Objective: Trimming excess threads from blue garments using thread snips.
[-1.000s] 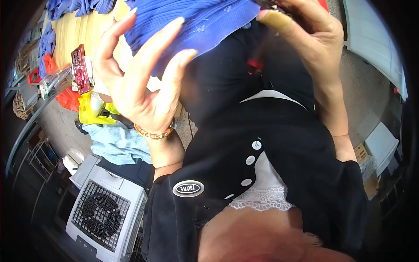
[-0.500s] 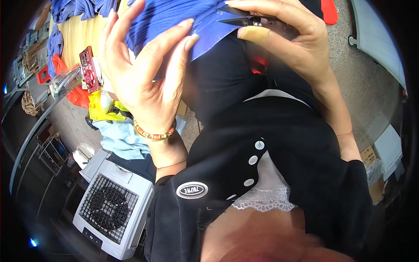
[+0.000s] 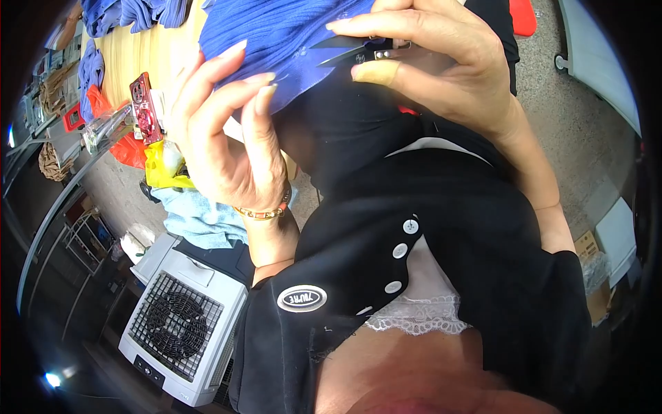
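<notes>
A blue ribbed knit garment (image 3: 262, 31) lies across my lap, its smoother edge toward me. My right hand (image 3: 458, 72), with a tan wrap on the thumb, grips small dark thread snips (image 3: 341, 54). Their pointed blades are apart and lie over the garment's near edge. My left hand (image 3: 231, 148), wearing a beaded bracelet (image 3: 262, 212), has thumb and index finger pinched together just left of the blade tips. What sits in that pinch, if anything, is too small to make out.
More blue knit pieces (image 3: 141, 14) lie on a pale wooden table (image 3: 127, 58) at the far left. A red-cased phone (image 3: 144, 110) is near its edge. Below are a yellow bag (image 3: 161, 165), light-blue cloth (image 3: 207, 219) and a grey air cooler (image 3: 183, 321). A white panel (image 3: 600, 48) stands right.
My right hand and the snips have shifted left over the garment's edge. My left hand has drawn left and slightly down, its thumb and index finger closing together.
</notes>
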The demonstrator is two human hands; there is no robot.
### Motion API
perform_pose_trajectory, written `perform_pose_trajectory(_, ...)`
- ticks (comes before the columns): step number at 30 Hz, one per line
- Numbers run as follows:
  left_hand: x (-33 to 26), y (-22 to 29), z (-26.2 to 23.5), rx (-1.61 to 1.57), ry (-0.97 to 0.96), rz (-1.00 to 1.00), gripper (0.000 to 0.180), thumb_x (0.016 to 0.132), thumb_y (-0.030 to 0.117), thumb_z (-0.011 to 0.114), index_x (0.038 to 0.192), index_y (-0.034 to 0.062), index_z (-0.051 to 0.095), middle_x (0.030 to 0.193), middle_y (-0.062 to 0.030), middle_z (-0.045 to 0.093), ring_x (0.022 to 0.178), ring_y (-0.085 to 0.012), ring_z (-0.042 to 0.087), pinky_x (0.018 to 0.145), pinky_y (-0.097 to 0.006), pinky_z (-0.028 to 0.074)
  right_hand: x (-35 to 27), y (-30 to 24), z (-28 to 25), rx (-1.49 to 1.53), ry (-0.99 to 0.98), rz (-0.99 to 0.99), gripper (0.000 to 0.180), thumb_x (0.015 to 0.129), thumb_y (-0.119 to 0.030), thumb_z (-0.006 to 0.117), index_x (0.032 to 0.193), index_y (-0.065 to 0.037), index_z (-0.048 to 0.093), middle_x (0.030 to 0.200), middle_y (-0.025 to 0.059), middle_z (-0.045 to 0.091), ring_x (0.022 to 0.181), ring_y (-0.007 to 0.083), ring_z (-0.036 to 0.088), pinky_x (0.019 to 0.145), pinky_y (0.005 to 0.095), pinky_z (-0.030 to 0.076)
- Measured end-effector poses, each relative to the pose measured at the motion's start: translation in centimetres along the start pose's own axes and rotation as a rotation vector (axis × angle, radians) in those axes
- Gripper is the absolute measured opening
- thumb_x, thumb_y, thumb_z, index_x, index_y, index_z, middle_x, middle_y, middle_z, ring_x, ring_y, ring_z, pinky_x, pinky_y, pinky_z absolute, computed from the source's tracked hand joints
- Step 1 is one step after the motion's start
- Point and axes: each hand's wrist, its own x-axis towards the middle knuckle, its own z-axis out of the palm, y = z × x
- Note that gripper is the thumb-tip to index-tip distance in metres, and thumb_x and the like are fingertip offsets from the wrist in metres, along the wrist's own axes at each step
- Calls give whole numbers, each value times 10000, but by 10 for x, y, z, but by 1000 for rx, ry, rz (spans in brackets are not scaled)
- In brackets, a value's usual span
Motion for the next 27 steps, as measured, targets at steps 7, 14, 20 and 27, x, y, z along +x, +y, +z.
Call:
perform_pose_trajectory(7, 5, -2, -14, -1, -145, 43, 81, 781, 145, 726, 805, 74, 696, 1025, -117, 655, 1127, -276, 516, 1026, -423, 347, 0, 2, -1, -9, 43, 21, 377, 708, -20, 778, 1070, 7, 676, 807, 56, 569, 680, 117, 511, 570, 222, 397)
perform_pose_trajectory(14, 5, 0, 4, 116, -183, -68, 318, 833, 129, 698, 1146, 78, 673, 1226, -121, 568, 1160, -240, 516, 1014, -363, 369, -3, -1, -1, 56, 93, 146, 370, 717, -20, 778, 1073, -2, 680, 816, 35, 575, 679, 76, 485, 564, 197, 376)
perform_pose_trajectory(20, 3, -18, 9, 22, -118, -103, 361, 967, 226, 473, 1224, 4, 594, 1235, -147, 578, 1175, -230, 511, 1048, -351, 328, 1, 1, 1, -38, 24, 26, 362, 722, -15, 768, 1072, 4, 679, 812, 55, 562, 681, 107, 507, 568, 212, 393)
perform_pose_trajectory(27, 2, -16, 6, -37, -144, -96, 413, 980, 268, 414, 1242, -7, 575, 1248, -145, 575, 1196, -231, 504, 1059, -364, 322, 15, -8, 8, -237, -98, 94, 386, 696, -21, 768, 1070, 14, 679, 799, 82, 548, 683, 156, 523, 589, 246, 425)
